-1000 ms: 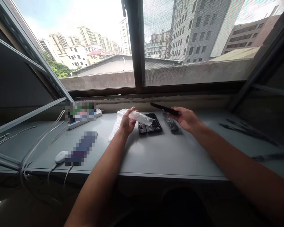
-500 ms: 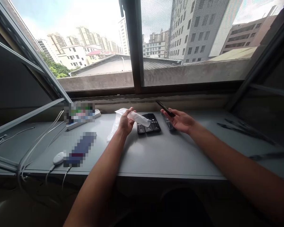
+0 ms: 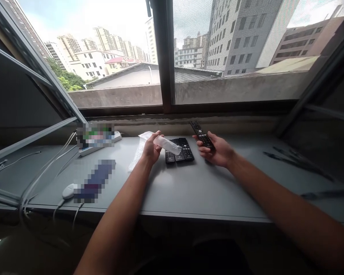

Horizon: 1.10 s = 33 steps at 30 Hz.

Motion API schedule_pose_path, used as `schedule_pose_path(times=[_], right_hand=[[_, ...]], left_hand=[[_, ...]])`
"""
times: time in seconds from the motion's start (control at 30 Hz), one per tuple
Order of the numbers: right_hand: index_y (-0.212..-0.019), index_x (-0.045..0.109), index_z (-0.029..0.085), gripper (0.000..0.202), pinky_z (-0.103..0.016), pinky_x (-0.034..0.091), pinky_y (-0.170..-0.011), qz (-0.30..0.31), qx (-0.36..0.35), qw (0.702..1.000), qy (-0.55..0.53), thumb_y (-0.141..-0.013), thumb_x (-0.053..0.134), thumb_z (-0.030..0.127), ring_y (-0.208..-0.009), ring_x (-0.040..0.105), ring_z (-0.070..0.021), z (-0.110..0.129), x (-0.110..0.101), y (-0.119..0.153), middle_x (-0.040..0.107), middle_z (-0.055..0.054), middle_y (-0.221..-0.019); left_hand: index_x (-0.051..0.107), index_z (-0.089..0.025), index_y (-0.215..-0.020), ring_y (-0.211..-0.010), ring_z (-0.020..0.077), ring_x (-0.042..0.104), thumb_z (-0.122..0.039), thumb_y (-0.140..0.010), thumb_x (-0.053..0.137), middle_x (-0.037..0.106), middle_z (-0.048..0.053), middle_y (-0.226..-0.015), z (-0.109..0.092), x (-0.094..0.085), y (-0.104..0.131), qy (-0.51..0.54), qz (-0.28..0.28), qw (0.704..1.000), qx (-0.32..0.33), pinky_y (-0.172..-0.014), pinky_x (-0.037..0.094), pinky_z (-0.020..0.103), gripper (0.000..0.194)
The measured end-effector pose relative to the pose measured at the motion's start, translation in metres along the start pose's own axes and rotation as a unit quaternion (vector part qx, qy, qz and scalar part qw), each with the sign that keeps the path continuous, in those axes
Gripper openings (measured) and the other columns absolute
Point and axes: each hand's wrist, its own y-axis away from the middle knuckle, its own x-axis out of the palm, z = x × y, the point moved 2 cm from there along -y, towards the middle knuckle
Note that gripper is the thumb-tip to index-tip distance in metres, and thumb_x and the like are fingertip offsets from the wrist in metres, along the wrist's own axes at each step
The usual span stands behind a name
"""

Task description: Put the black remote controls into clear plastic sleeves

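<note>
My right hand (image 3: 218,149) is closed around a black remote control (image 3: 202,135), its buttons turned toward me, above the back of the desk. Between the fingers of my left hand (image 3: 153,148) is a translucent white plastic sleeve (image 3: 169,145), which sticks out to the right over several black remote controls (image 3: 185,152) lying side by side. These lie flat with their keypads up, and the sleeve hides part of them. More white plastic wrapping (image 3: 137,154) lies on the desk behind my left wrist.
On the left of the grey desk (image 3: 172,191) are a white power strip (image 3: 100,144), a blurred-out dark blue object (image 3: 96,181), a round white charger (image 3: 69,191) and loose cables (image 3: 36,179). Dark cables (image 3: 298,166) lie on the right. Metal frames flank both sides; a window stands behind.
My right hand has rolled the remote control from edge-on to face me, and its fingers have closed round it. My left hand and the plastic sleeve have barely moved.
</note>
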Motion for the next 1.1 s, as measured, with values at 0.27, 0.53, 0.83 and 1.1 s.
schedule_pose_path(times=[0.27,0.53,0.83,1.1], right_hand=[[-0.114,0.079,0.019,0.034,-0.028,0.066,-0.064,0.014,-0.038,0.999,0.001,-0.110,0.058,0.046,-0.072,0.066,-0.0165,-0.004,0.011,0.003,0.071,-0.005,-0.088],[-0.109,0.067,0.022,0.014,-0.016,0.050,-0.039,-0.010,0.012,0.997,-0.082,-0.111,0.057,0.030,-0.059,0.062,-0.0107,-0.007,0.006,0.000,0.078,-0.007,-0.102],[-0.132,0.067,0.017,0.027,-0.021,0.064,-0.061,0.054,-0.017,0.994,-0.097,-0.116,0.048,0.027,-0.074,0.067,-0.0136,-0.006,0.015,0.007,0.071,-0.006,-0.095],[-0.136,0.065,0.013,0.043,-0.018,0.049,-0.035,0.054,0.036,0.990,-0.123,-0.116,0.038,0.039,-0.058,0.058,-0.0137,-0.006,0.019,0.006,0.069,-0.010,-0.094]], left_hand=[[0.073,-0.015,-0.106,-0.068,0.0100,0.065,-0.022,-0.084,0.087,0.072,0.006,-0.091,0.000,0.002,0.004,-0.010,0.007,1.000,0.007,-0.053,0.048,0.018,0.027],[0.072,-0.014,-0.102,-0.067,0.0095,0.063,-0.022,-0.085,0.086,0.071,0.006,-0.089,0.002,-0.001,0.000,-0.027,0.017,0.999,0.016,-0.051,0.046,0.017,0.024],[0.072,-0.013,-0.104,-0.068,0.0101,0.063,-0.022,-0.086,0.084,0.071,0.008,-0.091,0.001,0.000,0.001,-0.031,0.013,0.999,0.023,-0.050,0.044,0.017,0.024],[0.071,-0.014,-0.103,-0.065,0.0095,0.062,-0.020,-0.083,0.085,0.071,0.007,-0.090,0.002,0.002,0.002,-0.031,0.020,0.999,0.021,-0.048,0.042,0.017,0.026]])
